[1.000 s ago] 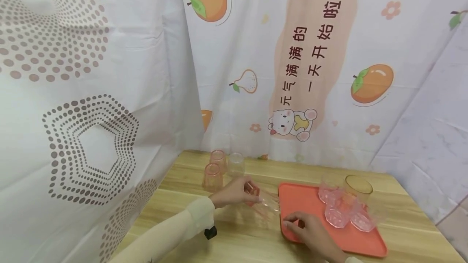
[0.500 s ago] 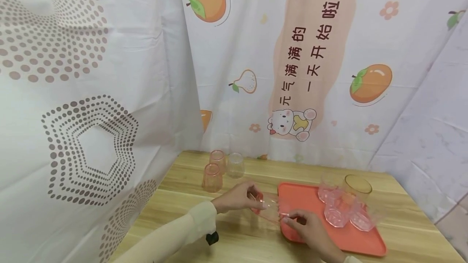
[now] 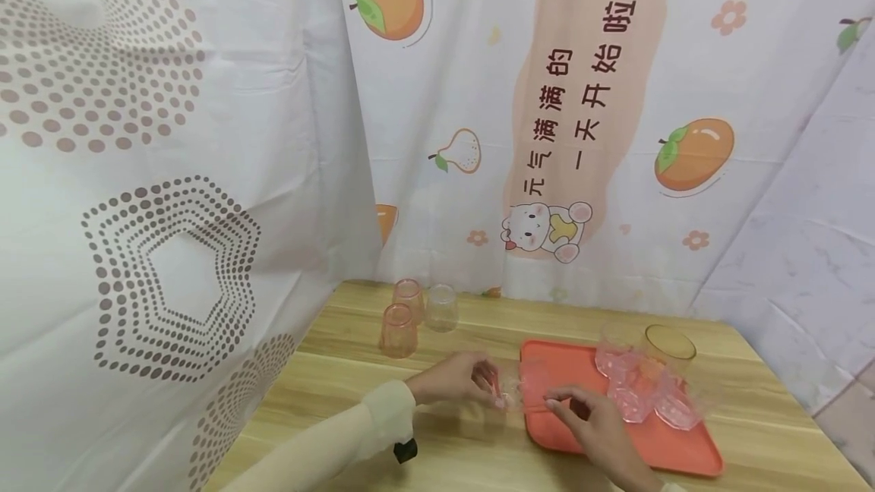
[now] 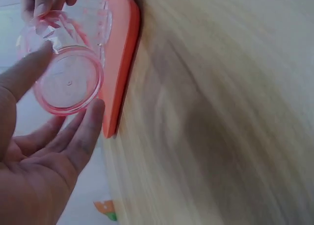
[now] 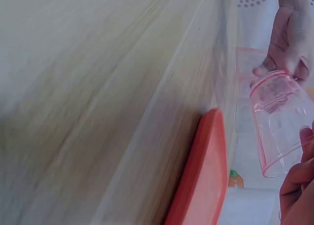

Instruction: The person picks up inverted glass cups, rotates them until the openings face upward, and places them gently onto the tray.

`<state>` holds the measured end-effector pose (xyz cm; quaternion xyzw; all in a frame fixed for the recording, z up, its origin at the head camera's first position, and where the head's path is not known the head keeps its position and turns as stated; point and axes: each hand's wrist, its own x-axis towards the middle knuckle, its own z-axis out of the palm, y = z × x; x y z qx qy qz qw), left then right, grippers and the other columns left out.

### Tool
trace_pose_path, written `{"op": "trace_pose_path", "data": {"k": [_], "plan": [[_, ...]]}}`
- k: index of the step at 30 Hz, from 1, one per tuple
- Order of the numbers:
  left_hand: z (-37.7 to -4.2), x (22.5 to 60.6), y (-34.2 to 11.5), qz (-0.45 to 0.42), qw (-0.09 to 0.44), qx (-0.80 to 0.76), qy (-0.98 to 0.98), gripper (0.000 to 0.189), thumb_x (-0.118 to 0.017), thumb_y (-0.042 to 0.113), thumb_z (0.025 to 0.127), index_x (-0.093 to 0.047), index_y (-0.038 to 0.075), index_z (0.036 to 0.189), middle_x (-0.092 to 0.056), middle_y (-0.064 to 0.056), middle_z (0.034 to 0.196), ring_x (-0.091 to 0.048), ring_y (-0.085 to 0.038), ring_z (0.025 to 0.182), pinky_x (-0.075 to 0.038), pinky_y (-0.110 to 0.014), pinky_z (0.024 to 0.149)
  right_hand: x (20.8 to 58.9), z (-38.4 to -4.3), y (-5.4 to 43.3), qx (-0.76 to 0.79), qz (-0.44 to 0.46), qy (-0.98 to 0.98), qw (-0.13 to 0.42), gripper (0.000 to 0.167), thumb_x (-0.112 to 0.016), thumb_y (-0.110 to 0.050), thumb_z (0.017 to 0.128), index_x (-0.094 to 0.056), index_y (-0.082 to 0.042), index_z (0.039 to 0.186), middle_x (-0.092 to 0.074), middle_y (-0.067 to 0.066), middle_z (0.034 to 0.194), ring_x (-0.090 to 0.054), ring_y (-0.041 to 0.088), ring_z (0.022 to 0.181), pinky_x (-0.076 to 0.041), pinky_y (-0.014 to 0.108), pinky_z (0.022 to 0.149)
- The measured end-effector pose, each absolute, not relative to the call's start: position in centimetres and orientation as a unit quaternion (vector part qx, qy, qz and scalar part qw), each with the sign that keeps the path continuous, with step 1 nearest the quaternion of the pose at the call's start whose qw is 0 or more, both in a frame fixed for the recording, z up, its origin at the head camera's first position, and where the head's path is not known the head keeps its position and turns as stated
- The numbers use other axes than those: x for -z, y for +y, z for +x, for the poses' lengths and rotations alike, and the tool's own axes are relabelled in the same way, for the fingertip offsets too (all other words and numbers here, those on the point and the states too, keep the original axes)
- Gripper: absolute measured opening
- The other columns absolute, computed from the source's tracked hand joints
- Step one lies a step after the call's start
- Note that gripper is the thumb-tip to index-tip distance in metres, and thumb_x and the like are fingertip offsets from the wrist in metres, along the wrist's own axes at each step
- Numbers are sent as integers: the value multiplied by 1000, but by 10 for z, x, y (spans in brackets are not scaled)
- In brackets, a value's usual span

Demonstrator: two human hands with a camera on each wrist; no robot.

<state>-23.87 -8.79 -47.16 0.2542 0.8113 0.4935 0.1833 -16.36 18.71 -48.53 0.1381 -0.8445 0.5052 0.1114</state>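
Note:
A clear pink-tinted plastic cup (image 3: 511, 392) lies sideways in the air between both hands, over the left edge of the red-orange tray (image 3: 649, 454). My left hand (image 3: 454, 380) grips it at the base, thumb and fingers spread around the round bottom in the left wrist view. At the other end, my right hand (image 3: 601, 427) pinches the rim with thumb and fingertips. The right wrist view shows the same cup (image 5: 279, 129) from the side, its base toward the left hand (image 5: 289, 43).
On the tray's right side sit several clear pink cups (image 3: 629, 405), with an amber-rimmed glass (image 3: 670, 348) behind them. Two pink cups (image 3: 399, 334) and a colourless cup (image 3: 441, 310) stand at the back left of the wooden table (image 3: 328, 393). Printed curtains (image 3: 444, 97) hang behind.
The cup and both hands have shifted slightly right, bringing the cup farther over the tray's left edge. The cup has turned in the left hand. Other cups stay put.

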Motion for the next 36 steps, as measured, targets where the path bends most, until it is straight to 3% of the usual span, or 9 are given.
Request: {"op": "trace_pose_path", "data": {"k": [5,9,12,18,29,36], "plan": [[-231,481,-81,254,189,-459,830,26,-82,13,88,-73,1,110,-71,2,85,-68,-10,76,-55,-25,71,482,-163,198,-481,189,-846,134,14,-76,-15,94,-75,-28,99,-60,-1,73,-37,3,53,-37,23,49],[-228,489,-73,247,194,-455,833,8,-74,11,94,-76,3,91,-71,-3,72,-67,-15,62,-56,-28,59,480,-168,208,-440,237,-841,204,23,-79,-4,88,-75,-25,97,-61,-9,72,-35,0,53,-34,21,47],[-226,495,-65,238,200,-460,832,15,-71,10,96,-76,4,83,-69,-6,67,-64,-16,56,-55,-29,52,478,-172,215,-416,255,-839,240,27,-81,1,85,-75,-23,96,-61,-12,75,-34,-1,53,-33,20,46],[-219,503,-49,219,208,-455,838,19,-71,10,95,-75,5,77,-68,-5,64,-63,-15,54,-53,-27,48,474,-179,230,-376,241,-856,260,25,-83,2,82,-75,-18,93,-50,-14,69,-37,-1,56,-32,17,48],[-215,505,-33,218,204,-448,843,25,-75,12,94,-73,7,70,-66,-4,59,-60,-14,48,-50,-26,44,475,-196,246,-279,236,-885,288,27,-87,1,77,-75,-19,91,-60,-18,81,-40,-3,58,-36,19,50],[-213,507,-24,214,193,-441,850,31,-75,11,93,-69,5,63,-63,-2,54,-56,-11,44,-47,-24,41,473,-207,247,-232,272,-880,313,32,-88,3,73,-73,-20,89,-68,-13,85,-45,-6,63,-41,18,53]]}}
